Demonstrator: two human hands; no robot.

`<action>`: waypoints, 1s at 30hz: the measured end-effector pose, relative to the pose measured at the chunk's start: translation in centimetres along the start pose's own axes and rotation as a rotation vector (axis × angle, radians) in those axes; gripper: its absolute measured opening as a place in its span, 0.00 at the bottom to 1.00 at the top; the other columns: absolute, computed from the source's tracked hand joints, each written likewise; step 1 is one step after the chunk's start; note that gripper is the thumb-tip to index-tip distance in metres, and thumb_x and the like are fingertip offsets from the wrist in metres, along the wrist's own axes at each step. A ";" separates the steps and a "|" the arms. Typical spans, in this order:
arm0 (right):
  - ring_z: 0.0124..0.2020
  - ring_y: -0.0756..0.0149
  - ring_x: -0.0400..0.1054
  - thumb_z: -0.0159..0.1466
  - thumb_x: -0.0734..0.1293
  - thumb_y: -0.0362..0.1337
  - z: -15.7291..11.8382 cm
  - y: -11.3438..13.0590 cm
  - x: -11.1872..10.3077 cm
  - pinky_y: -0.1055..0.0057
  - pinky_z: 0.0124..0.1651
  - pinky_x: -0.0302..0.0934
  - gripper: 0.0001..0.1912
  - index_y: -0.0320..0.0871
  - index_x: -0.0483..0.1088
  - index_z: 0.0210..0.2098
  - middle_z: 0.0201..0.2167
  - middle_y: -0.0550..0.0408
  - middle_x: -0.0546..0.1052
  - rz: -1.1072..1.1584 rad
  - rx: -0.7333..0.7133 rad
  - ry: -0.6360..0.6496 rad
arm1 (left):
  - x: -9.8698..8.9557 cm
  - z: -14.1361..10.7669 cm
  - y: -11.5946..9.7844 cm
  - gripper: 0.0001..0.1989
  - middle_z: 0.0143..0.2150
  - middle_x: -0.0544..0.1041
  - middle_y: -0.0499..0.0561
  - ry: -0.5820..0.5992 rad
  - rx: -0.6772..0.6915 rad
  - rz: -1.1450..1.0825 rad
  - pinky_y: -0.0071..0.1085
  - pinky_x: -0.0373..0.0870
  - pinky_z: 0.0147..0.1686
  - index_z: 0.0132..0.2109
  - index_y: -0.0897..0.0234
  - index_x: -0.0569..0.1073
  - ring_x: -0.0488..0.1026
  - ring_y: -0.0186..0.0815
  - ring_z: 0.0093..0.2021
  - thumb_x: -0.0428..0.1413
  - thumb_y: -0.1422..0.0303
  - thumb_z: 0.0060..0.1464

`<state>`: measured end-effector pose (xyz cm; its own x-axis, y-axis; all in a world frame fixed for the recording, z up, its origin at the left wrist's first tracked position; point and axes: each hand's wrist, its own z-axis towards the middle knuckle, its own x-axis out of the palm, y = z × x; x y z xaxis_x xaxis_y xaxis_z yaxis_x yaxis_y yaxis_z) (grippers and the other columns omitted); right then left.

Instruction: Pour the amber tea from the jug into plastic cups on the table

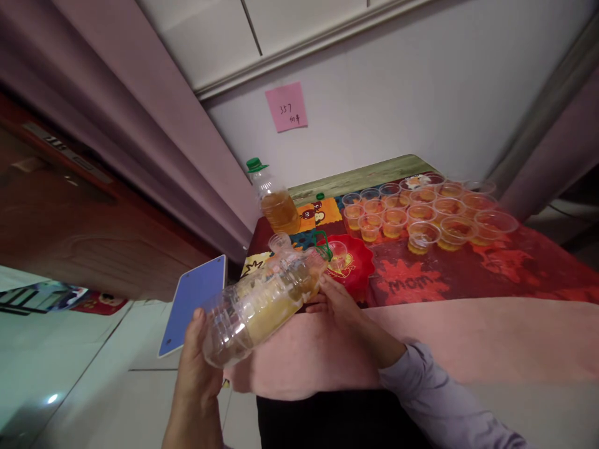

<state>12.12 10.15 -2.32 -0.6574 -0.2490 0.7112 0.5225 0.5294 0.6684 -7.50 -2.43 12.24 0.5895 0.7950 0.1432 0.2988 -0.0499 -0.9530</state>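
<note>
A large clear plastic bottle point(271, 299) with some yellowish liquid is tilted, its green-ringed neck lower right of a funnel-like clear cup point(279, 243) and over a red scalloped dish point(358, 268). My left hand point(199, 349) holds the bottle's base end. My right hand point(339, 305) supports the bottle near its neck from below. In the red dish, under the bottle's mouth, lies a clear plastic cup point(339, 252). Several clear cups point(423, 236) with amber liquid stand in rows at the table's right side.
A second bottle point(279, 209) of amber liquid with a green cap stands at the table's back left. A small green cap point(320, 196) lies near the back edge. A blue board point(196, 302) is left of the table point(402, 280), beside a curtain.
</note>
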 end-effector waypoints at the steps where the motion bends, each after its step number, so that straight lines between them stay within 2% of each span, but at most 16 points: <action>1: 0.36 0.62 0.83 0.61 0.79 0.63 0.0 0.0 0.0 0.68 0.35 0.79 0.33 0.45 0.76 0.52 0.46 0.49 0.85 -0.001 0.000 -0.004 | 0.1 -0.1 -0.1 0.30 0.32 0.86 0.54 -0.010 -0.023 0.017 0.42 0.87 0.41 0.40 0.64 0.83 0.87 0.55 0.43 0.75 0.44 0.39; 7: 0.36 0.62 0.82 0.67 0.75 0.60 -0.1 -0.1 0.0 0.67 0.36 0.79 0.27 0.45 0.77 0.52 0.47 0.46 0.86 0.001 -0.015 -0.014 | 0.9 -0.7 -0.8 0.34 0.32 0.86 0.55 -0.027 -0.045 0.038 0.42 0.86 0.39 0.38 0.64 0.82 0.87 0.56 0.43 0.76 0.42 0.31; 11: 0.37 0.62 0.82 0.70 0.74 0.58 -0.1 -0.1 0.0 0.67 0.37 0.79 0.25 0.45 0.77 0.54 0.48 0.46 0.86 0.008 -0.015 0.007 | 1.2 -0.9 -0.9 0.35 0.34 0.86 0.56 -0.031 -0.048 0.060 0.44 0.86 0.40 0.37 0.63 0.82 0.87 0.58 0.46 0.75 0.39 0.32; 19: 0.34 0.64 0.82 0.66 0.76 0.61 -0.2 0.0 -0.1 0.68 0.37 0.78 0.28 0.46 0.76 0.52 0.44 0.48 0.86 0.011 -0.031 0.029 | 1.4 -1.0 -1.0 0.33 0.34 0.87 0.57 -0.015 -0.001 0.072 0.43 0.86 0.41 0.35 0.62 0.83 0.86 0.60 0.49 0.74 0.38 0.31; 24: 0.36 0.62 0.82 0.66 0.76 0.61 -0.2 -0.1 -0.1 0.66 0.37 0.78 0.28 0.46 0.76 0.53 0.45 0.47 0.86 0.006 -0.029 0.028 | 1.7 -1.3 -1.2 0.36 0.34 0.87 0.57 -0.032 0.023 0.086 0.43 0.86 0.41 0.34 0.62 0.83 0.87 0.58 0.47 0.76 0.38 0.26; 30: 0.33 0.64 0.81 0.63 0.78 0.62 -0.2 0.0 -0.1 0.66 0.37 0.78 0.29 0.48 0.75 0.50 0.43 0.51 0.86 0.017 -0.016 0.023 | 1.9 -1.5 -1.3 0.36 0.34 0.87 0.56 -0.002 0.022 0.066 0.43 0.86 0.41 0.38 0.62 0.84 0.87 0.57 0.46 0.76 0.39 0.29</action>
<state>12.30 10.00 -2.39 -0.6359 -0.2586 0.7271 0.5423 0.5207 0.6594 -5.66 -1.81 14.15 0.6062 0.7914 0.0791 0.2424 -0.0891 -0.9661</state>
